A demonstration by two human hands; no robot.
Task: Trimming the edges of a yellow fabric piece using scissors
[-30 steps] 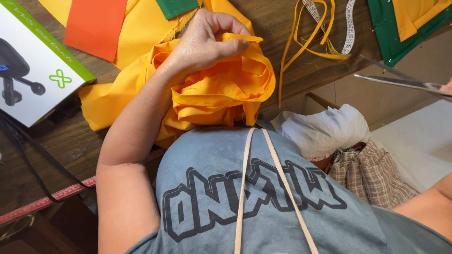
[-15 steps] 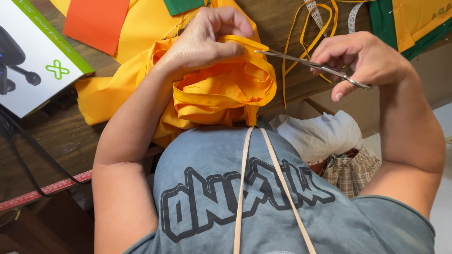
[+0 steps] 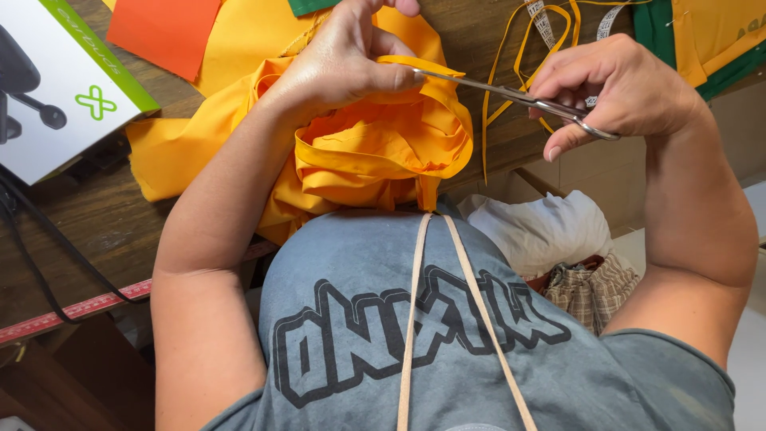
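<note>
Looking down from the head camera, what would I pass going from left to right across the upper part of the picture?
White box with a green edge → orange fabric piece → left hand gripping bunched yellow fabric → scissors → right hand → green and yellow cloth.

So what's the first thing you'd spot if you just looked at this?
The bunched yellow-orange cloth in the middle of the wooden table, gripped from above by the left hand. Next, the shiny scissors in the right hand, blades reaching to the cloth's top edge by the left fingers. An orange fabric piece lies top left.
</note>
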